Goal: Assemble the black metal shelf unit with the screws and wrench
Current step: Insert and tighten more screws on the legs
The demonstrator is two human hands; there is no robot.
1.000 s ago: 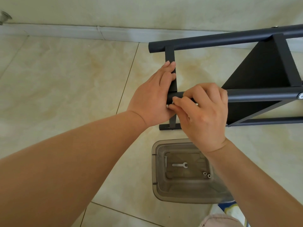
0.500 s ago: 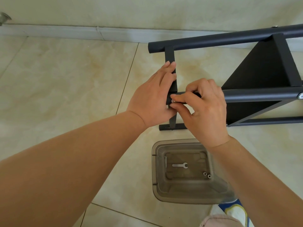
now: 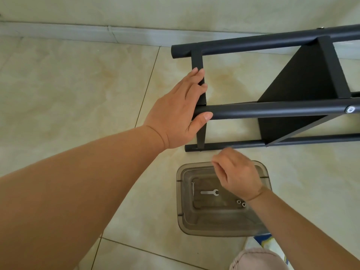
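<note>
- Since the earlier frame, your right hand (image 3: pixel 238 173) has left the joint at the end of the middle tube (image 3: pixel 272 110) and now hovers above the clear plastic tray (image 3: pixel 180 201), near the lower tube (image 3: pixel 292 142). Its fingers are loosely curled; motion blur hides whether they pinch anything.
- Your left hand (image 3: pixel 179 112) has stayed on the flat end bracket (image 3: pixel 197 61), fingers straight against the strip and thumb resting on the middle tube, steadying the joint.
- The black metal shelf unit (image 3: pixel 298 82) lies on its side on the tiled floor (image 3: pixel 78 84), near the wall, with one shelf panel already fitted and a screw head (image 3: pixel 351 109) visible on the middle tube at right.
- Inside the tray lie the flat wrench (image 3: pixel 210 192), one long screw (image 3: pixel 193 189) and two small nuts or washers (image 3: pixel 241 203).
- Judged progress: the frame is partly joined; remaining hardware suggests at least one more fastening, then tightening with the wrench.
</note>
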